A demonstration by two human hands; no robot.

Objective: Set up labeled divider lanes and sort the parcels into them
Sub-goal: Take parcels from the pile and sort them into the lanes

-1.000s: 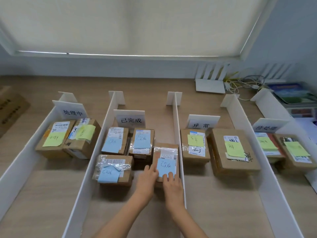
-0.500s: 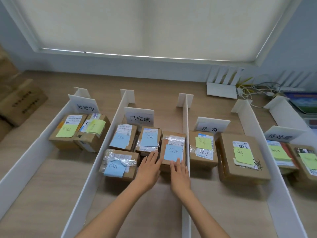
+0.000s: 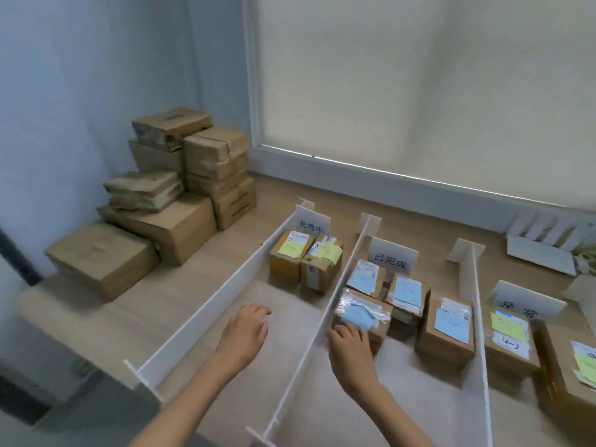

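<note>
Left hand (image 3: 246, 330) moved away; four blue-note parcels (image 3: 448, 333) between two dividers (image 3: 322, 321).

The rightmost parcel (image 3: 558, 366) is cut off by the right edge.

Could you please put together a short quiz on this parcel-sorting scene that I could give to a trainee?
1. Multiple choice: how many parcels lie in the lane behind the 已完成 sign? A) two B) four C) seven
2. True or false: the left hand grips a parcel.
3. Fill in: the near parcel that the right hand touches bears a ____ note.

Key:
1. B.
2. False. It hovers over the lane with the 处理中 sign and holds nothing.
3. Blue.
</note>
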